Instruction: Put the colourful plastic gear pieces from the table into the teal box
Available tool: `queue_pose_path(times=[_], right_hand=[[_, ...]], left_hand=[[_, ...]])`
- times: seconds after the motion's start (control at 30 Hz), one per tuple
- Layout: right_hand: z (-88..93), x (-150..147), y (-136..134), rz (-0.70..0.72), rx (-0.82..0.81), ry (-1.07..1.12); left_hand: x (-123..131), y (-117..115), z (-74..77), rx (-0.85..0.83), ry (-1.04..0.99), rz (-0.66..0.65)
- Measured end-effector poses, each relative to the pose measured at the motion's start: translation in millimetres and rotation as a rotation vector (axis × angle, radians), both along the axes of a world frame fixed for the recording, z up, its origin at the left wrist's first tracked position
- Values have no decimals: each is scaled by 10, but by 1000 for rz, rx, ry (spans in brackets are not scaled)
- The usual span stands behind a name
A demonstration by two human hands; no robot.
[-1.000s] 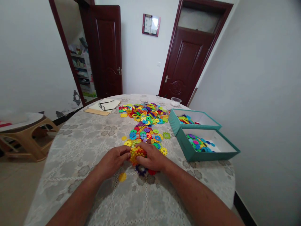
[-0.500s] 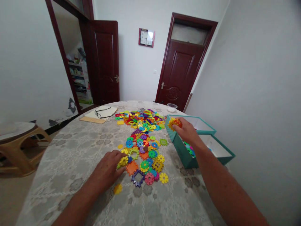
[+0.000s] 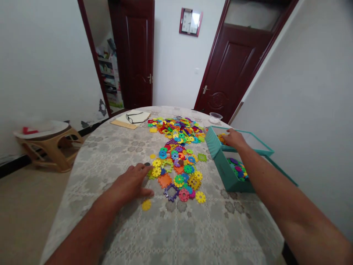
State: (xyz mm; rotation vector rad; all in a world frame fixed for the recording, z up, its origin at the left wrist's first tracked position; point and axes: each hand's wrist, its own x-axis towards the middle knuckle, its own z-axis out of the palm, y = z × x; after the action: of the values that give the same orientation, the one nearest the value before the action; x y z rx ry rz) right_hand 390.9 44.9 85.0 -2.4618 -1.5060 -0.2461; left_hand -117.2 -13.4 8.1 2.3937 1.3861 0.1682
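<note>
My right hand [image 3: 234, 140] reaches inside the far, shallower part of a teal box [image 3: 223, 171], with its fingers closed on yellow flower-shaped plastic pieces [image 3: 221, 138]. The fingertips are partly hidden by the hand and the box wall. The near part of the box holds purple, green and pink pieces [image 3: 237, 169]. On the left, my left hand [image 3: 135, 182] rests low over the table with thumb and fingers apart, holding nothing. Its fingertips are beside a yellow flower piece [image 3: 156, 172] at the edge of the near pile. An orange square piece [image 3: 164, 180] lies right of its thumb.
A larger heap of mixed pieces [image 3: 180, 129] spreads across the far middle of the table [image 3: 176, 232]. Glasses [image 3: 135, 118] lie on papers at the far left. A clear bowl [image 3: 215, 117] stands behind the box. A stool [image 3: 55, 147] is left of the table.
My right hand has gone from above the box's left edge down into its far part with the pieces. My left hand's fingers have spread slightly. The view has tilted down and shifted left.
</note>
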Motion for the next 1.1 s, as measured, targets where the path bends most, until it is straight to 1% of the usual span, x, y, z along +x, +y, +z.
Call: queue_pose_path(times=[0.07, 0.17, 0.27, 0.33, 0.37, 0.47, 0.53, 0.6, 0.67, 0.77, 0.9, 1.0, 1.1], right_hand=[[-16, -11, -1, 26, 10, -14], [1, -153, -141, 130, 127, -81], [23, -496, -468, 351, 231, -121], [-8, -805, -763, 525, 216, -72], [-47, -965, -921, 595, 178, -13], [-256, -1382, -1367, 765, -43, 147], [-432, -1561, -1589, 786, -155, 162], [-590, -1658, -1715, 762, -214, 157], [-702, -1699, -1747, 744, -232, 166], [-787, -1729, -1673, 734, -206, 188], [-822, -1805, -1515, 715, -158, 185], [-834, -1878, -1433, 711, -148, 156], [-857, -1930, -1390, 727, -113, 158]], left_hand=[[-13, -1, 11, -43, -21, -12], [-17, -39, 57, -104, -32, -68], [11, -104, 97, -132, -12, -114], [38, -138, 94, -136, -1, -122], [50, -148, 84, -140, 0, -120], [76, -160, 49, -159, -33, -117], [85, -160, 42, -167, -56, -121], [90, -162, 50, -162, -61, -125], [94, -162, 56, -153, -73, -133], [116, -151, 20, -136, -119, -148], [231, -129, -116, -51, -196, -198], [359, -131, -211, 22, -219, -177], [435, -162, -217, 31, -245, -168]])
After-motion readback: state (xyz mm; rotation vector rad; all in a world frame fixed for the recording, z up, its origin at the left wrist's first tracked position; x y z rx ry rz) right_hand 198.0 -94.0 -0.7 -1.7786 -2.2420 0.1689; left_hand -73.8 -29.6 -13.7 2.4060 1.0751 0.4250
